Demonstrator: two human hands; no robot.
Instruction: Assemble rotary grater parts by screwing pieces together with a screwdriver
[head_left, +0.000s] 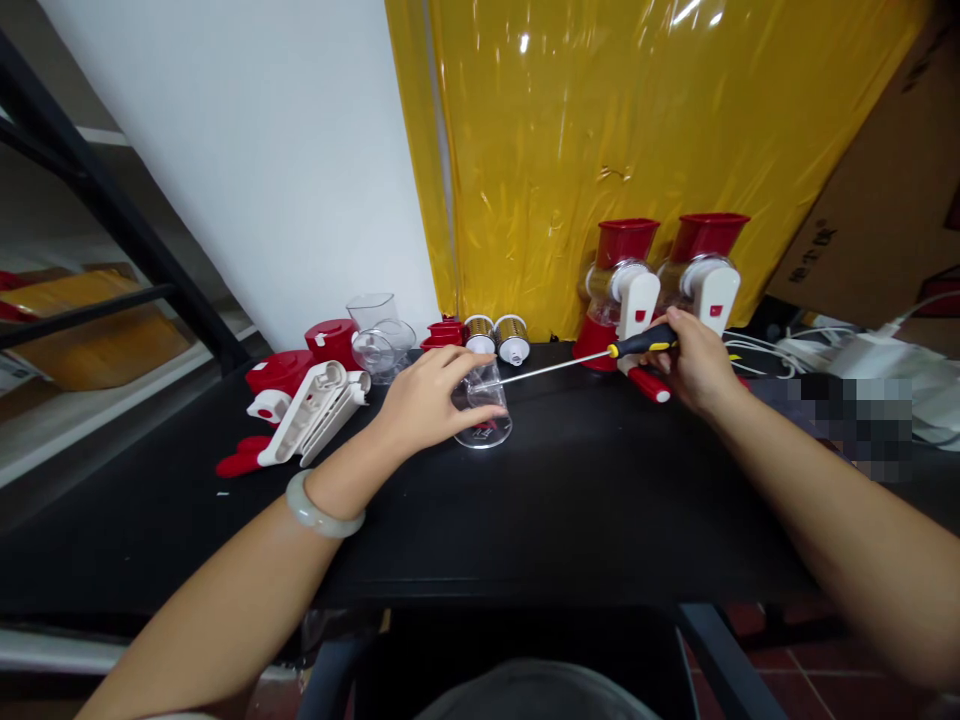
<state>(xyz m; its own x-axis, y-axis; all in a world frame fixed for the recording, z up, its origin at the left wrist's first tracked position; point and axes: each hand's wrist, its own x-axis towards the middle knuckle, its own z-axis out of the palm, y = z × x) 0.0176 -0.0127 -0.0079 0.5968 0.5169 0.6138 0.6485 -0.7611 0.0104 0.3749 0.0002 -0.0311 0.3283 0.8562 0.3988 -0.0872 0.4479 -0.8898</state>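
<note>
My left hand (pixel 429 398) grips a clear plastic housing (pixel 484 425) that stands on the black table, thumb in front and fingers over its top. In my right hand (pixel 699 362) is a screwdriver (pixel 646 341) with a black and yellow handle. Its long metal shaft points left, and the tip reaches the clear housing near my left fingers. Whether the tip sits inside or against the plastic I cannot tell. Behind my left hand are two metal grater drums (pixel 512 338) with white ends and a small red part (pixel 444 333).
Two assembled red and white rotary graters (pixel 628 290) stand at the back right. White crank handles (pixel 311 410), red bases (pixel 281 372) and another clear housing (pixel 382 340) lie at the left. White cables (pixel 787 345) are on the right. A yellow-wrapped panel (pixel 600 120) rises behind the table (pixel 585 500).
</note>
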